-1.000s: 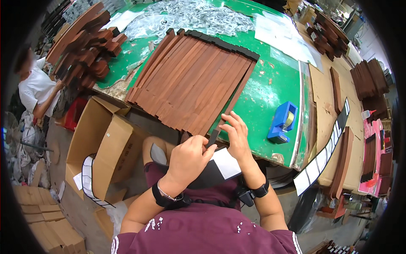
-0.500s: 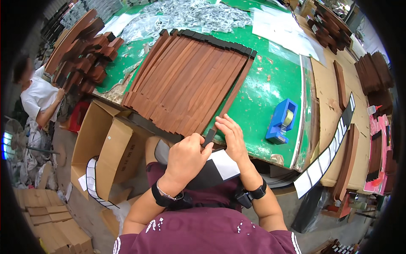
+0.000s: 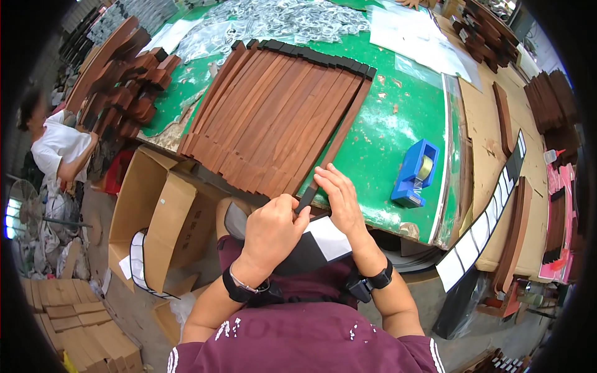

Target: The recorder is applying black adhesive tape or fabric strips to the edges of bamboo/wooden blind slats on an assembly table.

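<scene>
A long wooden slat (image 3: 341,138) lies along the right side of a row of similar brown slats (image 3: 267,118) on the green table. Its near end, covered in black, points at me. My left hand (image 3: 272,227) pinches that black end between thumb and bent fingers. Beside it, my right hand (image 3: 341,202) rests its stretched fingers against the slat just above the black part. Below my hands, a black and white sheet (image 3: 329,239) lies over my lap. The row's far ends are black too.
A blue tape dispenser (image 3: 415,174) stands right of the slats. Clear plastic bags (image 3: 273,25) cover the table's far side. An open cardboard box (image 3: 177,217) is at the left, near a person in white (image 3: 59,146). A white-panelled strip (image 3: 482,233) overhangs the right-hand cardboard.
Both my hands stay almost in place at the slat's near end. The black end between my left fingers looks slightly turned. Another person's fingers now show at the far table edge.
</scene>
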Tool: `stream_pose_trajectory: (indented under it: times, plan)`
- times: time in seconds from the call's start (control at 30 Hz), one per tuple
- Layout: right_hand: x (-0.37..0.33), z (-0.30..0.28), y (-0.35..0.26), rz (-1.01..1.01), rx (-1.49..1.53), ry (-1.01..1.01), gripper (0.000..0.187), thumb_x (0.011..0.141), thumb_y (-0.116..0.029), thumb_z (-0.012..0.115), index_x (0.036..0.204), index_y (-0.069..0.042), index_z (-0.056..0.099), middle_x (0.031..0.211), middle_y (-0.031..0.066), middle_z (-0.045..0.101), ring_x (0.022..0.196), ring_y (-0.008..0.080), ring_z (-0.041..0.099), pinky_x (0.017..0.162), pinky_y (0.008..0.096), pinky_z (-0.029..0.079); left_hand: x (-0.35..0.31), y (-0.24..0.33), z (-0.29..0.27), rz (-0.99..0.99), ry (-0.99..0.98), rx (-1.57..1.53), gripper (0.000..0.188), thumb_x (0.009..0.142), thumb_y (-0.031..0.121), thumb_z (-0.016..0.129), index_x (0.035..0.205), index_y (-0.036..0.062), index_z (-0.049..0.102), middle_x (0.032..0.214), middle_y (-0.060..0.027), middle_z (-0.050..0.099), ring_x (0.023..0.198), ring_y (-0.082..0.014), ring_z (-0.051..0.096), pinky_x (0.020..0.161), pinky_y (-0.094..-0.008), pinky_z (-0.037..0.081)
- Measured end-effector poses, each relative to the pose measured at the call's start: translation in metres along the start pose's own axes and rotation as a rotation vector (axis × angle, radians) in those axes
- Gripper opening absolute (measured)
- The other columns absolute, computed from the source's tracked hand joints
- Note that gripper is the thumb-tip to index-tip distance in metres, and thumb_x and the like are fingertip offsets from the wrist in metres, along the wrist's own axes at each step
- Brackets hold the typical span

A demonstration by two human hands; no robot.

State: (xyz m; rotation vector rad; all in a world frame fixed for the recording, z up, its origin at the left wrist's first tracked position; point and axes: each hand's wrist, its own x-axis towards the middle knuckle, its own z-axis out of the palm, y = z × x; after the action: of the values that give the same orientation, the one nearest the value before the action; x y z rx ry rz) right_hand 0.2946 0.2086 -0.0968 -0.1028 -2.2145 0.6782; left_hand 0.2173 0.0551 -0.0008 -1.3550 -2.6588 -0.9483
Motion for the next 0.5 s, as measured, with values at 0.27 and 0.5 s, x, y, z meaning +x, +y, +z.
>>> stream_pose_trajectory:
  times: [0.27,0.5]
  plan:
    - [0.0001,-0.0043,-0.0059,0.020,0.009,-0.011,0.045,0.088,-0.008,0.060,0.133,-0.013,0.060,0.137,0.0092,0.058,0.130,0.0329,0.053,0.106,0.0455,0.044,-0.0013,-0.0008,0.0017,0.022,0.010,0.048,0.023,0.081,0.017,0.079,0.083,0.0033,0.061,0.068,-0.0086,0.066,0.060,-0.0244,0.066,0.055,-0.0357,0.052]
    - [0.0035,-0.0090,-0.0095,0.013,-0.032,-0.063,0.047,0.081,-0.010,0.069,0.125,-0.028,0.072,0.136,0.0093,0.059,0.130,0.0362,0.054,0.106,0.0445,0.045,-0.0061,-0.0011,0.0015,0.055,0.034,0.034,0.026,0.081,0.020,0.081,0.086,0.0036,0.061,0.070,-0.0080,0.065,0.063,-0.0239,0.066,0.055,-0.0356,0.052]
